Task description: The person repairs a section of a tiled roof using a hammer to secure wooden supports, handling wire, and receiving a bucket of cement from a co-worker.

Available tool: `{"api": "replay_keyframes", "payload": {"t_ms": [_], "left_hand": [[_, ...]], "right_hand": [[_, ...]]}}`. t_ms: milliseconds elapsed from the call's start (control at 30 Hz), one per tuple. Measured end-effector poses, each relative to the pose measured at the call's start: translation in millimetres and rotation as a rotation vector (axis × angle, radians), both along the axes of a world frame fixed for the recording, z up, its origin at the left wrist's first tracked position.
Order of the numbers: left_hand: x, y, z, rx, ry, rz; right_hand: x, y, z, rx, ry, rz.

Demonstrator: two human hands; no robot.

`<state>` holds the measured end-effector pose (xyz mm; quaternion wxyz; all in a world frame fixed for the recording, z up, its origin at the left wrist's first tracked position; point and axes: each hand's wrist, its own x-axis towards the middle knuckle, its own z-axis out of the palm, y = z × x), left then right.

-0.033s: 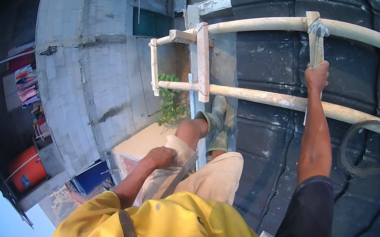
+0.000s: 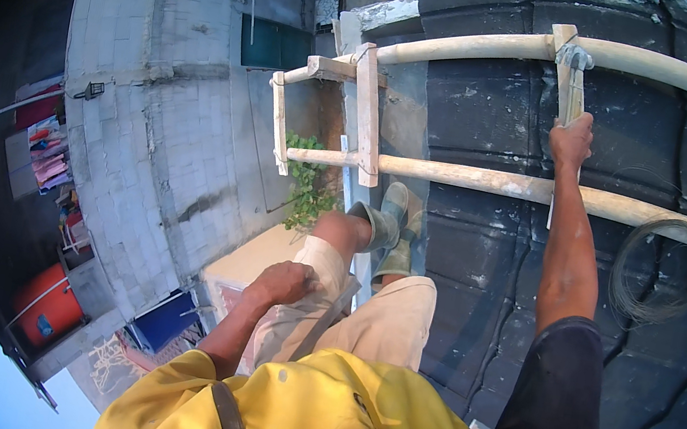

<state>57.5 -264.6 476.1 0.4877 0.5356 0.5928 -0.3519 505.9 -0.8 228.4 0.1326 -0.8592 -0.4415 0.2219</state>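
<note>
Ladder-like frame: two pale round poles joined by wooden crosspieces, set over the dark roof, its left end reaching past the roof's edge.
Right hand: you have it wrapped around a slat of the frame, between the far pole and the near pole, below a grey wrapping.
Left hand: curled in against your shorts, on your side of the frame and well apart from it; whether it grips the cloth, I cannot tell.
Boots: just on your side of the frame's near pole, left of the slat.
Wire coil: by the frame's right part, overlapping the near pole in view, with neither of your hands on it.
Step in hand: you appear to be steadying the frame one-handed by its slat.
Next move: shifting the frame would call for sure footing, a firm hold on the slat and your left hand on the near pole; the wire could snag.
</note>
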Motion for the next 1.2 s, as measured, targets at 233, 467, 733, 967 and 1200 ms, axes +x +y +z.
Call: {"api": "replay_keyframes", "payload": {"t_ms": [233,467,733,967,1200], "left_hand": [[55.7,125.1,110.7,0.85,-0.032,0.022],[108.5,167.7,96.3,0.696,-0.195,-0.31],[142.0,181.7,-10.4,0.6,-0.364,-0.47],[164.4,208.3,-48.8,0.611,-0.416,-0.432],[194.7,219.7,-62.5,0.497,-0.579,-0.425]], "right_hand": [[0.3,-2.8,0.2,0.03,-0.006,0.013],[3.1,-1.8,1.5,-0.003,-0.037,0.016],[-0.3,-1.6,-3.9,-0.01,-0.027,0.015],[-6.9,0.5,-1.7,-0.018,-0.012,0.001],[-4.1,-0.1,-6.6,-0.011,0.004,-0.025]]}}
